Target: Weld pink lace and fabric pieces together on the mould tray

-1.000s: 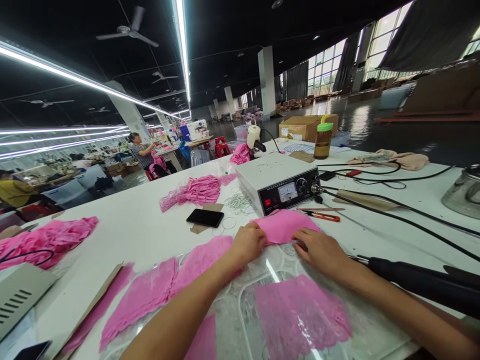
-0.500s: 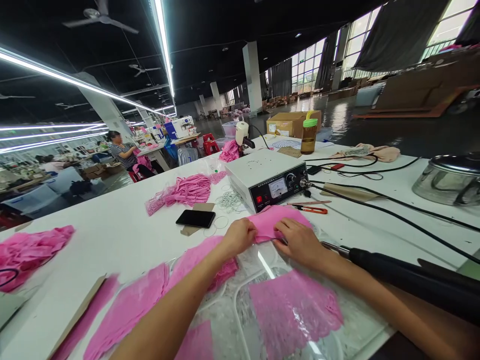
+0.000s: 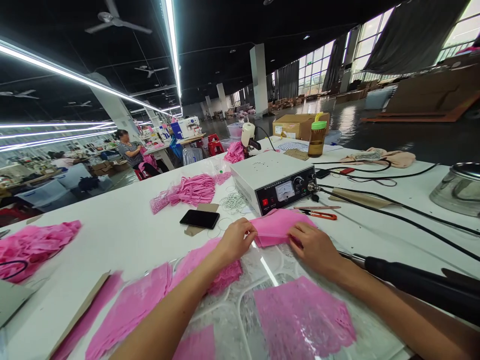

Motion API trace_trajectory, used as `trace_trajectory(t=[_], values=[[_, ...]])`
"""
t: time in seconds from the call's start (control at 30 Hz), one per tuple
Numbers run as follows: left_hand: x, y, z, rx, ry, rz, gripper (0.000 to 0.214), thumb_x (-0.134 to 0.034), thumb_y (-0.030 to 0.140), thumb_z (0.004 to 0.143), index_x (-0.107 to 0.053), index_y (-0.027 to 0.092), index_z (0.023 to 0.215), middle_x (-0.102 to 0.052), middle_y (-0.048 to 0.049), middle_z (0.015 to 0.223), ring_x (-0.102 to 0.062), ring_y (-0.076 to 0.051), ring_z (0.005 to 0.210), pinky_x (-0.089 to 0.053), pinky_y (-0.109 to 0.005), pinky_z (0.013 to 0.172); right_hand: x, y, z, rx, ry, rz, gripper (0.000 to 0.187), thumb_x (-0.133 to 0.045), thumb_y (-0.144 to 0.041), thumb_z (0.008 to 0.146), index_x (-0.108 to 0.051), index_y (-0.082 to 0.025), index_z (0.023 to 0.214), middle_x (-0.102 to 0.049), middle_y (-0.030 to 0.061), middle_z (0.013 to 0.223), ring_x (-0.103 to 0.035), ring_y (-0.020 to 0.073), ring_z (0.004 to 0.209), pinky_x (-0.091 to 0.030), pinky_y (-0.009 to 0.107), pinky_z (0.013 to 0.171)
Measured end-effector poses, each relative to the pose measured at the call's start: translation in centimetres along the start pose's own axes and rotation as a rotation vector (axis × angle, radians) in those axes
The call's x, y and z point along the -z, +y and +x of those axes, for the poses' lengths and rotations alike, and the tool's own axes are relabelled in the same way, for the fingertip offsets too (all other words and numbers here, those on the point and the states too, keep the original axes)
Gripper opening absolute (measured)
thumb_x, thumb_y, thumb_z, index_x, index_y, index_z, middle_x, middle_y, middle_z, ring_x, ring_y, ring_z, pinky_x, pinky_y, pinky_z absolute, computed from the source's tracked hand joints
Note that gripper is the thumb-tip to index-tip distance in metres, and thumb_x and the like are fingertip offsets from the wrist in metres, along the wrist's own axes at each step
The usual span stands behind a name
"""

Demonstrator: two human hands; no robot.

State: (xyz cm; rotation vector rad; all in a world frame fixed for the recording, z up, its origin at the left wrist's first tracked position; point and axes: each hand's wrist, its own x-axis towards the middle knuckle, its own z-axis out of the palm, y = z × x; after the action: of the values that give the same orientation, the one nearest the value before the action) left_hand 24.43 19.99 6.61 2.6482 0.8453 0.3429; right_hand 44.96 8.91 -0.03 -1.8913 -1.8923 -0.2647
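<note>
sitting farther apart than before, left hand (image 3: 237, 239) and right hand (image 3: 315, 248) are gripping the pink cloth (image 3: 274, 224), i'm judging, to tension its edge.

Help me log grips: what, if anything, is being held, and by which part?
The left hand pinches the pink cloth by its left edge; the right hand touches it, hold unclear.
</note>
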Motion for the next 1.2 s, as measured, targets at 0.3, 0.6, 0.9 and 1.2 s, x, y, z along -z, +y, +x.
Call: trace_trajectory(t=[0.3,0.6,0.9,1.2], values=[[0.6,0.2,-4.2,0.04,0.036,-0.085,0.019,-0.052,0.009,0.086,-0.066,0.017,0.075,-0.062,-0.0015,0.083,-0.058,-0.013,0.073,-0.046,-0.024,0.068,0.1,-0.2,-0.7,0.132,0.027,0.054,0.017,-0.049,-0.012,0.087,-0.063,-0.018,0.08,-0.062,0.0064,0.08,-0.056,0.0205,0.076,-0.042,0.031,0.067],[0.0,2.1,-8.3,-0.013,-0.05,-0.174,0.02,-0.052,0.007,0.084,-0.066,0.018,0.076,-0.063,-0.0015,0.084,-0.059,-0.013,0.074,-0.046,-0.021,0.068,2.4,-0.7,-4.3,0.287,0.05,0.133,0.026,-0.042,-0.012,0.092,-0.062,-0.019,0.077,-0.062,0.0061,0.081,-0.056,0.0189,0.072,-0.044,0.032,0.067],[-1.2,5.0,-13.0,-0.108,-0.155,-0.226,0.019,-0.052,0.009,0.088,-0.068,0.02,0.087,-0.066,-0.0039,0.094,-0.063,-0.014,0.084,-0.05,-0.022,0.076,5.9,-2.5,-9.3,0.423,0.077,0.261,0.021,-0.047,-0.012,0.093,-0.063,-0.024,0.087,-0.062,0.0022,0.075,-0.058,0.0154,0.064,-0.042,0.029,0.059],[-2.6,5.3,-14.3,-0.164,-0.121,-0.2,0.017,-0.051,0.013,0.091,-0.066,0.021,0.085,-0.067,-0.0046,0.094,-0.062,-0.016,0.083,-0.051,-0.026,0.075,6.6,-1.7,-11.3,0.362,-0.038,0.339,0.02,-0.048,-0.013,0.094,-0.064,-0.024,0.089,-0.064,0.0036,0.081,-0.061,0.0167,0.071,-0.05,0.03,0.065]])
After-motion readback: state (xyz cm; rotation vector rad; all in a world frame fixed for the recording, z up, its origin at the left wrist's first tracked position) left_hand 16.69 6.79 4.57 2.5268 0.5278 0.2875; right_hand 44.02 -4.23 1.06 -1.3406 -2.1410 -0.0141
